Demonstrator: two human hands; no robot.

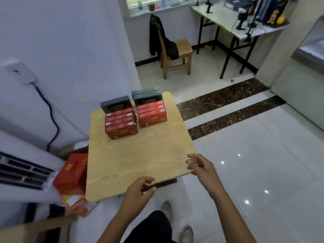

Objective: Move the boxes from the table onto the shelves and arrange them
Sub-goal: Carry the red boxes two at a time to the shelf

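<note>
**Empty hands at the near edge, two rows of boxes at the far end**

Neither hand holds anything: the left hand [140, 188] hovers over the near edge of the wooden table [133, 160] with its fingers loosely curled, and the right hand [201, 166] hangs just off the table's right corner, fingers half spread and empty.

All the boxes that show on the table stand at its far end, well apart from both hands, in two rows side by side. The left row [121, 120] shows four red boxes packed face to face with one black box [116, 104] behind them. The right row [151, 113] shows three red boxes, with what looks like two black boxes [147, 96] behind; blur makes that last count uncertain. No shelves are in view.

Judged by their look, these are small printed cardboard cartons, stiff-sided and probably light, with smooth faces that could slip if pinched only at the top. A safer hold would be across the two short ends, or by squeezing several together from front and back of a row and lifting them as a block. The cartons would likely dent under a hard squeeze.

More red packages [71, 174] sit on the floor left of the table, touching its side.
</note>
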